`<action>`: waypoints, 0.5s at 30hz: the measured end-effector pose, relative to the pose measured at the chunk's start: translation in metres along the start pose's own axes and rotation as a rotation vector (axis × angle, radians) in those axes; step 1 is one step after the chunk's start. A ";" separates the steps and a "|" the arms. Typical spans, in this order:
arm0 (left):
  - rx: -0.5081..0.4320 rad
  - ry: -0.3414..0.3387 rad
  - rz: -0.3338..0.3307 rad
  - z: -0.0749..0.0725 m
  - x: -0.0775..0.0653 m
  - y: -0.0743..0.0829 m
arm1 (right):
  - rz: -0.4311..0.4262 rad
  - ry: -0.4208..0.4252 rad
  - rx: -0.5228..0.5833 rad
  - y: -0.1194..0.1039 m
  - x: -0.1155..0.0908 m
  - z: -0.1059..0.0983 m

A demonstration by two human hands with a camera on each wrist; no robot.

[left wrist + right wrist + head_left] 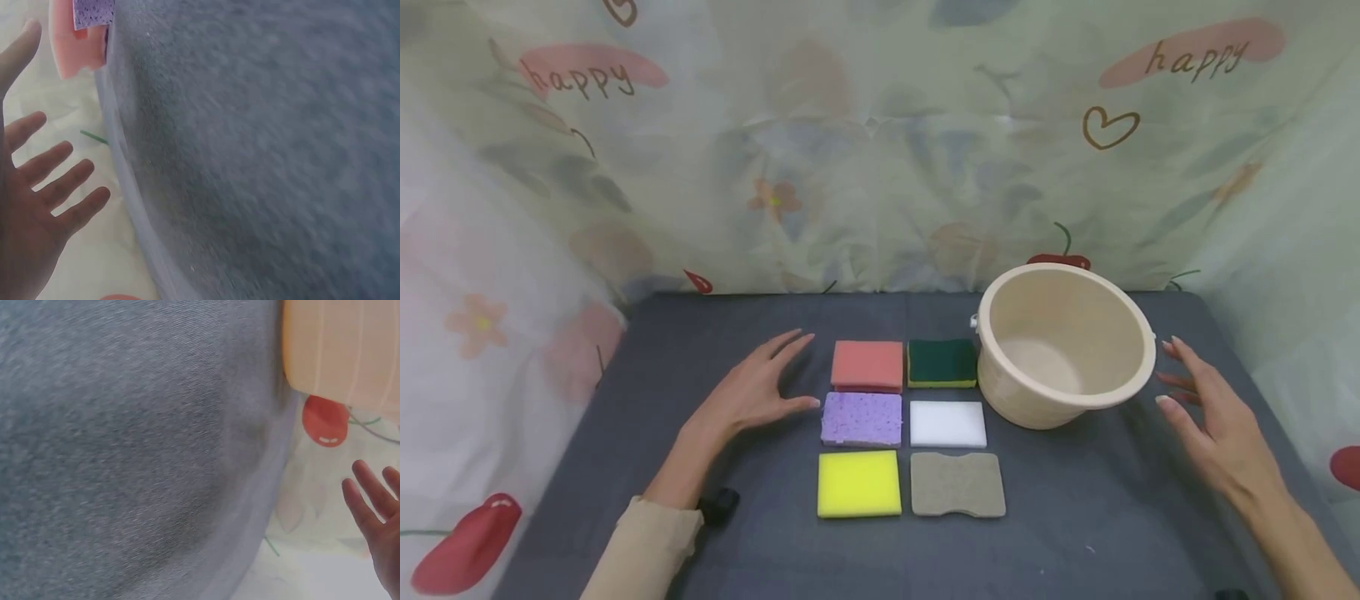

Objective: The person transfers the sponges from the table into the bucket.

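L hand (748, 392): fingers spread, thumb apart, its tip just beside the purple sponge (862, 419), L col., mid row. R hand (1223, 429): fingers apart, slightly bent, near the R side of the beige bucket (1018, 402). 6 sponges in 2 cols x 3 rows: pink sponge (867, 364) back L, dk green sponge (942, 362) back R, next to bucket; white sponge (947, 424) mid R; yellow sponge (859, 484) front L, grey sponge (957, 484) front R. Tabletop (775, 550): dk grey cloth, back edge against printed curtain (872, 158) w/ "happy" x 2. Side curtains L & R. Wide cloth strips run L of L hand & in front of sponges; R edge near R hand.
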State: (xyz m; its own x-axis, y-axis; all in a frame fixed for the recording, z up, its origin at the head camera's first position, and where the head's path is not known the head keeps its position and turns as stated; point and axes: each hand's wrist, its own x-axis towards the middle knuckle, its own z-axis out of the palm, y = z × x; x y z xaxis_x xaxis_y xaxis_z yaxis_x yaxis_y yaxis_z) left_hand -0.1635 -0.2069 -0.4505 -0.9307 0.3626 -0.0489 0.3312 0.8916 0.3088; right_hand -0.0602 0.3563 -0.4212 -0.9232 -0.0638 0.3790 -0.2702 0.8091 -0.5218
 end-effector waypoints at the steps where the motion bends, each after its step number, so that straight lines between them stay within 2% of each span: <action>1: -0.004 0.002 0.007 0.000 0.002 0.000 | 0.009 0.000 0.008 -0.001 0.001 0.000; 9: -0.081 -0.002 0.022 0.002 0.014 0.004 | 0.072 0.013 0.034 -0.007 0.010 0.000; 15: -0.163 -0.009 0.036 0.006 0.024 0.007 | 0.079 0.036 0.078 -0.009 0.014 0.000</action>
State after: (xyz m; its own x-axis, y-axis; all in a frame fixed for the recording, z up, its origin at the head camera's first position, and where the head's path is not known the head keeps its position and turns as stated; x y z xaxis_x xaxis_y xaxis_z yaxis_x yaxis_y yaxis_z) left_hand -0.1824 -0.1903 -0.4554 -0.9171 0.3963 -0.0429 0.3339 0.8225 0.4605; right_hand -0.0710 0.3484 -0.4113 -0.9324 0.0202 0.3608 -0.2189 0.7629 -0.6083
